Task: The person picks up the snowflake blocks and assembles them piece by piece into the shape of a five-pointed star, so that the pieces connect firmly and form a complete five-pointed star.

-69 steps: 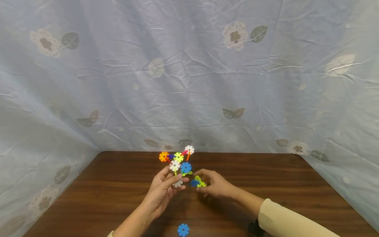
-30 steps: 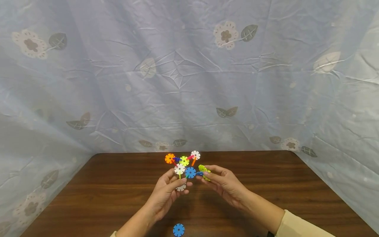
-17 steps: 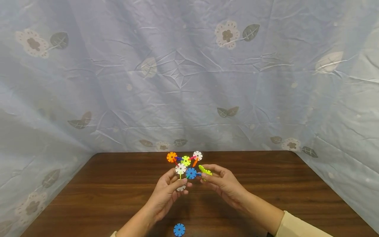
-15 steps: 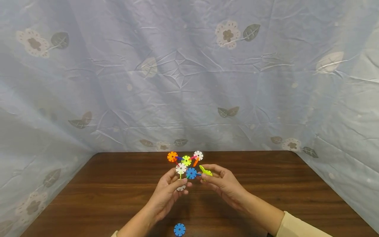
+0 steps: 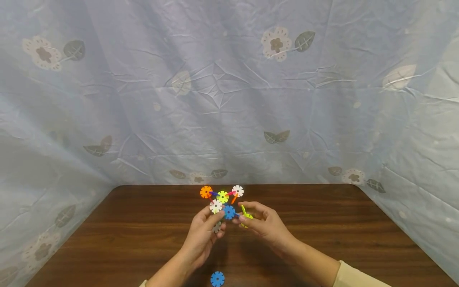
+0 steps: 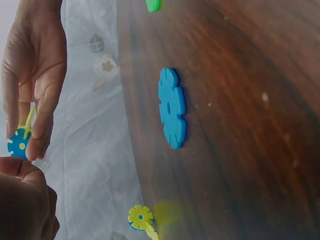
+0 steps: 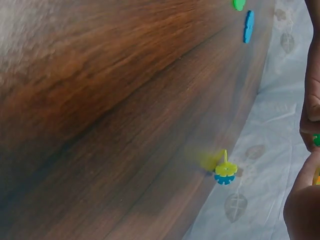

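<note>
My left hand (image 5: 201, 231) holds an assembly of slotted interlocking discs, with its thumb at the blue disc (image 5: 228, 212). An orange disc (image 5: 206, 191), a yellow disc (image 5: 222, 197) and white discs, joined by edge-on discs, rise above the fingers. My right hand (image 5: 269, 228) pinches a small cluster of yellow-green discs (image 5: 243, 209). An edge-on blue disc bridges this cluster and the assembly's blue disc; whether it is fully slotted in, I cannot tell. In the left wrist view, a blue disc (image 6: 18, 146) and a yellow one show between both hands.
A loose blue disc (image 5: 217, 279) lies on the brown wooden table (image 5: 143, 247) near its front. The left wrist view shows a green disc (image 6: 153, 5) and a yellow disc piece (image 6: 140, 217) at the table. A patterned curtain (image 5: 222, 119) surrounds the table.
My right hand has brought the yellow-green and blue cluster up against the assembly. In the last half second the hands have dropped slightly and drawn closer, the left thumb shifting onto the blue disc.
</note>
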{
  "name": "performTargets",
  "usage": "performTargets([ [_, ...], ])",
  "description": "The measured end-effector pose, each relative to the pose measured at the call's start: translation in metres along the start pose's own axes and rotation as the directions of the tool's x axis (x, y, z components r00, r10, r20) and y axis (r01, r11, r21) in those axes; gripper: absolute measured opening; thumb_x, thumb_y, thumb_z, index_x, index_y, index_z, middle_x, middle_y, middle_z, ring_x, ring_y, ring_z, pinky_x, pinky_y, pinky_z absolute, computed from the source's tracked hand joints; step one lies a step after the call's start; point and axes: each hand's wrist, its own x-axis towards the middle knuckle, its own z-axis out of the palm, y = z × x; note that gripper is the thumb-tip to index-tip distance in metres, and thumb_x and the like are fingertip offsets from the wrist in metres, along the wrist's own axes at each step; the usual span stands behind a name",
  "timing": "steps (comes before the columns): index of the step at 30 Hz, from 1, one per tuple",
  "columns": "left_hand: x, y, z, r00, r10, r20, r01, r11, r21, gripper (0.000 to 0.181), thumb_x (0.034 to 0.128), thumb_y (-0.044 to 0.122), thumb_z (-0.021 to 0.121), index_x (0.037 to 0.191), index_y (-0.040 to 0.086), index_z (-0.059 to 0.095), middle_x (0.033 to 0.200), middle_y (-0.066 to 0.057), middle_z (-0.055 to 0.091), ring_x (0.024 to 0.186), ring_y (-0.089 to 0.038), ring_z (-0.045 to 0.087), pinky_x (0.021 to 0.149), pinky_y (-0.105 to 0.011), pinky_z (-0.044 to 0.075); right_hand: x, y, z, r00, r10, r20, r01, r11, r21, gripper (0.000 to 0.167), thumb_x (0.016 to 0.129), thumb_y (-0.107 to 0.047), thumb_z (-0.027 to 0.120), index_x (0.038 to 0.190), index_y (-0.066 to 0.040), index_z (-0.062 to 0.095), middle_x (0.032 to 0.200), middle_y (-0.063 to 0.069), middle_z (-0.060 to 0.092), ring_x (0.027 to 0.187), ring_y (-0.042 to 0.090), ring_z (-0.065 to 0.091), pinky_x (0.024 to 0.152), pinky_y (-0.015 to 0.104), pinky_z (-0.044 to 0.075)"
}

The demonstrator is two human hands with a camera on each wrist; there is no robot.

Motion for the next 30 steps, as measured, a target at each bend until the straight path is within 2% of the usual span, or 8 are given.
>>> performTargets([
  [5, -0.001, -0.0009, -0.0003, 1.0, -0.01, -0.018, 0.01, 1.0, 0.023, 0.044, 0.105, 0.015, 0.061, 0.14, -0.007, 0.047, 0.093, 0.003, 0.061, 0.067, -0.001, 0.056, 0.055, -0.01, 0.047, 0.0018, 0.0017, -0.0026, 0.999, -0.04, 0.018, 0.04, 0.999, -0.036, 0.055, 0.101, -0.012, 0.069, 0.147, 0.009, 0.048, 0.12, 0.018, 0.075, 0.107, 0.014, 0.076, 0.103, 0.034, 0.06],
  [10, -0.0005, -0.002, -0.001, 0.999, -0.017, -0.027, 0.018, 0.999, 0.031, 0.046, 0.1041, 0.012, 0.061, 0.143, -0.007, 0.046, 0.092, 0.004, 0.062, 0.065, 0.0, 0.054, 0.053, -0.009, 0.045, 0.0025, 0.0013, -0.0072, 0.999, -0.014, 0.042, 0.017, 0.996, -0.091, 0.057, 0.101, -0.014, 0.07, 0.148, 0.008, 0.048, 0.124, 0.028, 0.073, 0.106, 0.013, 0.077, 0.103, 0.032, 0.06],
  [13, -0.001, -0.0024, -0.0015, 0.999, -0.015, -0.032, 0.016, 0.999, 0.044, 0.045, 0.1036, 0.011, 0.061, 0.143, -0.007, 0.047, 0.091, 0.004, 0.063, 0.065, 0.0, 0.054, 0.053, -0.009, 0.045, 0.0034, 0.0012, -0.0085, 0.998, 0.011, 0.057, -0.006, 0.997, -0.081, 0.059, 0.101, -0.015, 0.07, 0.149, 0.009, 0.047, 0.124, 0.026, 0.074, 0.105, 0.013, 0.077, 0.103, 0.035, 0.06],
  [18, -0.0023, -0.0028, -0.0039, 0.999, -0.004, -0.033, 0.006, 0.998, 0.066, 0.046, 0.103, 0.011, 0.063, 0.143, -0.008, 0.049, 0.09, 0.005, 0.062, 0.066, 0.001, 0.053, 0.054, -0.009, 0.043, 0.002, 0.0017, -0.0052, 0.997, 0.051, 0.066, -0.051, 0.999, -0.009, 0.061, 0.1, -0.014, 0.071, 0.148, 0.012, 0.043, 0.119, 0.019, 0.078, 0.105, 0.014, 0.077, 0.1, 0.032, 0.061],
  [25, -0.0043, -0.002, -0.0093, 1.0, -0.019, -0.002, 0.019, 0.996, 0.093, 0.047, 0.1024, 0.013, 0.064, 0.142, -0.01, 0.051, 0.094, 0.005, 0.065, 0.068, 0.0, 0.053, 0.055, -0.009, 0.041, 0.0012, -0.0019, -0.003, 0.991, 0.094, 0.093, -0.097, 0.995, 0.029, 0.061, 0.099, -0.013, 0.072, 0.147, 0.013, 0.044, 0.119, 0.018, 0.077, 0.104, 0.016, 0.078, 0.104, 0.038, 0.06],
  [30, -0.0053, -0.004, -0.0094, 0.999, -0.035, 0.01, 0.034, 0.995, 0.09, 0.046, 0.1032, 0.011, 0.062, 0.143, -0.009, 0.05, 0.096, 0.004, 0.065, 0.07, 0.0, 0.053, 0.056, -0.009, 0.043, 0.0016, -0.0013, -0.0032, 0.988, 0.106, 0.11, -0.111, 0.993, 0.042, 0.062, 0.098, -0.011, 0.073, 0.145, 0.016, 0.043, 0.115, 0.018, 0.077, 0.101, 0.015, 0.079, 0.102, 0.035, 0.061],
])
